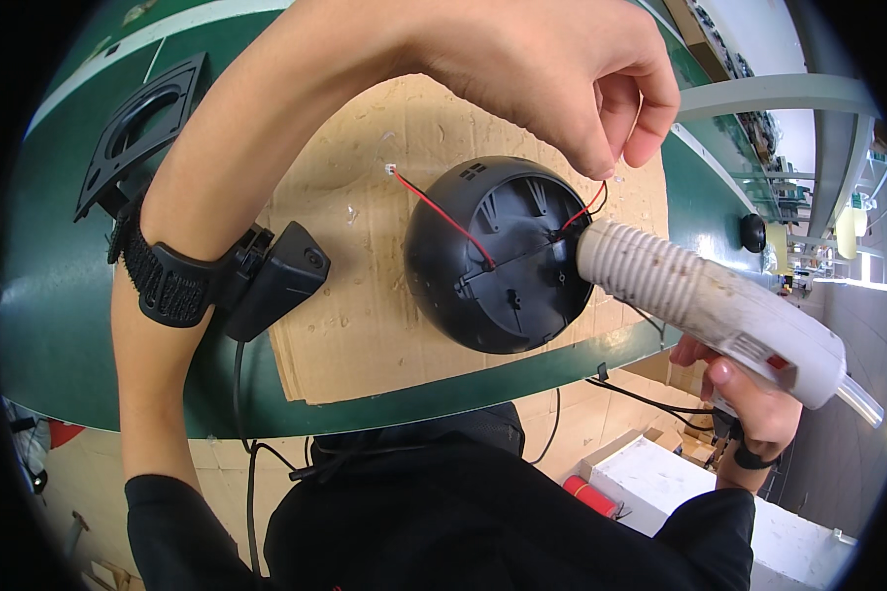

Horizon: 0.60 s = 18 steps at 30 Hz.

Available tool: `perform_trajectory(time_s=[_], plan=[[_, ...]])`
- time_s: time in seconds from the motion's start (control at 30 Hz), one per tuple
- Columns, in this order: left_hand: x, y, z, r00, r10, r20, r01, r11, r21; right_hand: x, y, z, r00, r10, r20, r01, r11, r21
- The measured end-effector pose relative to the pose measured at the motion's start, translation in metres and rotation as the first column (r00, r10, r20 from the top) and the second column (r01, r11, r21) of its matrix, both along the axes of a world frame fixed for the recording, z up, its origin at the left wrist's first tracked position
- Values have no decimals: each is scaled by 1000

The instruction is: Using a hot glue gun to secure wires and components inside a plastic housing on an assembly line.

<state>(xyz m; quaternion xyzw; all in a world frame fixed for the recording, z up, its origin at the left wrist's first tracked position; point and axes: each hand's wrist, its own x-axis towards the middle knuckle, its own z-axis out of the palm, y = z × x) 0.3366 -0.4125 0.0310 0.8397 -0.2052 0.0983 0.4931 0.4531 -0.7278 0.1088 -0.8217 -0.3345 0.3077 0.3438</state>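
Observation:
A round black plastic housing (434, 266) lies with its hollow side up on a cardboard sheet (365, 345). Two thin red and black wires come out of it: one wire (443, 215) ends in a small white connector at the left, the other wire (586, 210) rises on the right. My left hand (562, 84) reaches over the housing, thumb and fingertips pinched on the end of the right wire. In my right hand (749, 399) is a whitish hot glue gun (695, 291), a clear glue stick (860, 401) jutting from its back. Its ribbed front overlaps the housing's right rim; the nozzle tip is hidden.
The cardboard rests on a green workbench (69, 335). A black plastic frame (143, 128) lies at far left, beside my left forearm with its strapped black device (281, 281). Cables hang over the near edge. A white box (650, 478) stands below right.

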Motion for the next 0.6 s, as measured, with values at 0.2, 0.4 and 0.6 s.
perform_trajectory(time_s=[0.2, 0.4, 0.6], plan=[[-3, 0, 0, 1000, 20, 1, -20, 1000, 13, -4, 1, -3, 1000, -14, -9, 14, 1000, 3], [6, 4, 32, 949, -3, -316, 12, 1000, 27, -1, -4, 0, 999, 19, 37, -18, 1000, -19], [-14, -3, -3, 997, 55, 48, -58, 996, 64, 0, -5, 0, 1000, 4, 16, -2, 997, -77]])
